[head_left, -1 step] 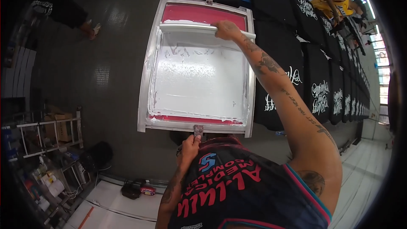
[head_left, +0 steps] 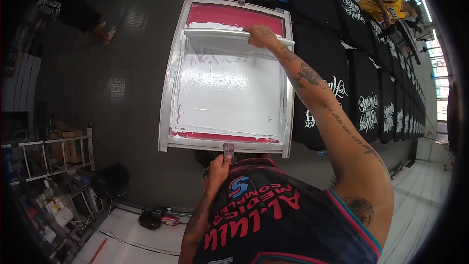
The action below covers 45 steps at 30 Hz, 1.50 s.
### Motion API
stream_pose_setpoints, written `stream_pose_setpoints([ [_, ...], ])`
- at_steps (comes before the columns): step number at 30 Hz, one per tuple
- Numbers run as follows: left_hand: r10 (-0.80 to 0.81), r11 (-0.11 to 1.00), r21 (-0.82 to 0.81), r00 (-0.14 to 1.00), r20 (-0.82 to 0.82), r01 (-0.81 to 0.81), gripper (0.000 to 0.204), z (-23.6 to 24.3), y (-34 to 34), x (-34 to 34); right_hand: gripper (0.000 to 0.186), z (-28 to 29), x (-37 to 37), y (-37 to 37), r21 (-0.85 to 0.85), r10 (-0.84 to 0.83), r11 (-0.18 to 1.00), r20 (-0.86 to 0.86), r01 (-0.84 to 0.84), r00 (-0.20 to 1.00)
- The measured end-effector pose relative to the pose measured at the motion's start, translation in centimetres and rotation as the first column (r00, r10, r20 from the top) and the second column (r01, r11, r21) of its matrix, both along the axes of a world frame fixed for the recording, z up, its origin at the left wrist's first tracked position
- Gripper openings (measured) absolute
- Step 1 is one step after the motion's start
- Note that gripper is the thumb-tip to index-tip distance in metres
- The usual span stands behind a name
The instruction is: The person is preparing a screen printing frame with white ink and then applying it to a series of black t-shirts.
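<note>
Rows of black cloths (head_left: 317, 54) with white lettering run along the right, and beside them lies the metal frame (head_left: 168, 117), in front of the person; it is probably stiff but awkwardly wide, best held at its rim, clear of the wet middle. Inside it spreads a broad patch of white paint (head_left: 234, 98), which looks thick and slippery, with pink showing at the far and near ends. Across the paint's far part lies a long pale bar (head_left: 215, 33), its right end reaching the frame's right side; it seems light and rigid, easiest to steer from the middle of its dry top edge. The right hand (head_left: 263, 36) has its grip closed over this bar, right of centre. The left hand (head_left: 218, 168) pinches the small metal tab (head_left: 228, 149) on the frame's near edge.
</note>
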<state>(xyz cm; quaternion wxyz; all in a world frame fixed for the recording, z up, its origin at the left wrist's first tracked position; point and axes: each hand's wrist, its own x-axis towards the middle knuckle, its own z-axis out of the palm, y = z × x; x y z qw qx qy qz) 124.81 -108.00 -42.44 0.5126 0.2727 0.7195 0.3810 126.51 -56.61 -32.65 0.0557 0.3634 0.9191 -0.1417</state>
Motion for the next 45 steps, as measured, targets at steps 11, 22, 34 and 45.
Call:
stream_pose_setpoints([
  [11, -0.220, 0.960, 0.166, 0.974, -0.053, 0.225, 0.039, -0.9, 0.9, -2.5, 0.035, -1.4, 5.4, -19.9, 0.083, 0.082, 0.994, -0.116, -0.072, 0.990],
  [22, -0.460, 0.887, 0.064, 0.888, 0.006, 0.458, 0.051, -3.2, 1.1, -3.6, 0.038, 1.1, 8.4, -38.8, 0.148, -0.089, 0.982, -0.181, 0.117, 0.979],
  [34, -0.293, 0.941, -0.100, 0.926, 0.238, 0.323, 0.033, 2.9, 3.8, -12.7, 0.038, 0.9, 2.4, -5.7, 0.186, -0.063, 0.979, -0.128, 0.086, 0.990],
  [45, 0.046, 0.865, 0.116, 0.153, -0.987, 0.488, 0.041, 7.4, 16.8, -18.7, 0.024, -6.2, 5.5, -22.9, 0.355, -0.002, 0.934, -0.077, 0.029, 0.997],
])
